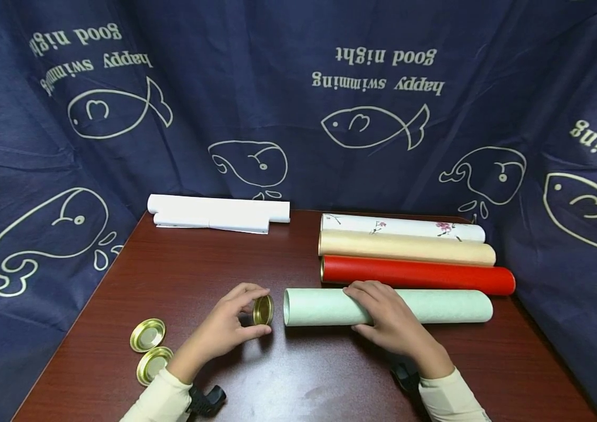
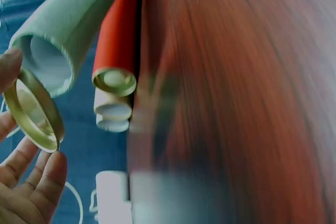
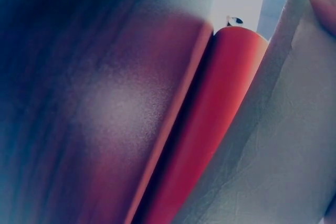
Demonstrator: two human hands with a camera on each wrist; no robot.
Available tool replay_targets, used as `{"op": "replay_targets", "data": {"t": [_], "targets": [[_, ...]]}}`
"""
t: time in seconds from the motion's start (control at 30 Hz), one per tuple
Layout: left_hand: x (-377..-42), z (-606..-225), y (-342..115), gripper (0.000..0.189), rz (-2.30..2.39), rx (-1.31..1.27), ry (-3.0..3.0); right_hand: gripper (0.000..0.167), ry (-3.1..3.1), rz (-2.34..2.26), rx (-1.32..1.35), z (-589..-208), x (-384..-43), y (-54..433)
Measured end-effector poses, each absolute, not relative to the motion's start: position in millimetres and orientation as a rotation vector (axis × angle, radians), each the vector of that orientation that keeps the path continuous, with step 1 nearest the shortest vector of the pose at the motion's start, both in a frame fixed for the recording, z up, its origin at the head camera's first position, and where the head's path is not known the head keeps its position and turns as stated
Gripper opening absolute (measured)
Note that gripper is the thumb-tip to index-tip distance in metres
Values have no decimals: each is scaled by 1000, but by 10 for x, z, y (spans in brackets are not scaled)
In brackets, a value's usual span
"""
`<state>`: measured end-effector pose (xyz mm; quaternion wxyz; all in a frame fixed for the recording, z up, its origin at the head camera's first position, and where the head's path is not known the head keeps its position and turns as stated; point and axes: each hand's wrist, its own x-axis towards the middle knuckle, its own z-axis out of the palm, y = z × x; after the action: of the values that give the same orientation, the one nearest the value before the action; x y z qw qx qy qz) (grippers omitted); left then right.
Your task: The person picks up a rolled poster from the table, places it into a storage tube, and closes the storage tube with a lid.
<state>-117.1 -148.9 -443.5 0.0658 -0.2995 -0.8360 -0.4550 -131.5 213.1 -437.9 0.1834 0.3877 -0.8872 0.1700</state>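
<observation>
My left hand (image 1: pixel 227 324) holds a shallow gold metal lid (image 1: pixel 263 310) on edge between thumb and fingers. The lid stands just left of the open end of a pale green cardboard tube (image 1: pixel 451 306), with a small gap between them in the head view. In the left wrist view the hollow inside of the green tube (image 2: pixel 79 17) shows behind the lid (image 2: pixel 50 114). My right hand (image 1: pixel 389 316) grips the tube around its middle, fingers over the top and thumb on the near side. Part of the green tube (image 3: pixel 278 156) fills the right of the right wrist view.
Behind the green tube lie a red tube (image 1: pixel 419 274), a cream tube (image 1: pixel 409 247) and a white flowered tube (image 1: pixel 403 227). White paper rolls (image 1: pixel 214 212) are at the back left. Two gold lids (image 1: pixel 147 335) lie at the left on the brown table (image 1: pixel 287 375).
</observation>
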Motion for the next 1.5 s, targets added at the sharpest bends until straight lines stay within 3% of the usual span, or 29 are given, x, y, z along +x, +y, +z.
{"op": "replay_targets", "data": {"t": [0.43, 1.5], "targets": [[-1143, -4502, -1184, 66, -1834, -913, -2317, 77, -2470, 464, 1116, -4385, -1265, 2103], [-1125, -4502, -1078, 66, -2056, -1024, -2310, 76, -2448, 473, 1211, -4353, -1199, 2203]]}}
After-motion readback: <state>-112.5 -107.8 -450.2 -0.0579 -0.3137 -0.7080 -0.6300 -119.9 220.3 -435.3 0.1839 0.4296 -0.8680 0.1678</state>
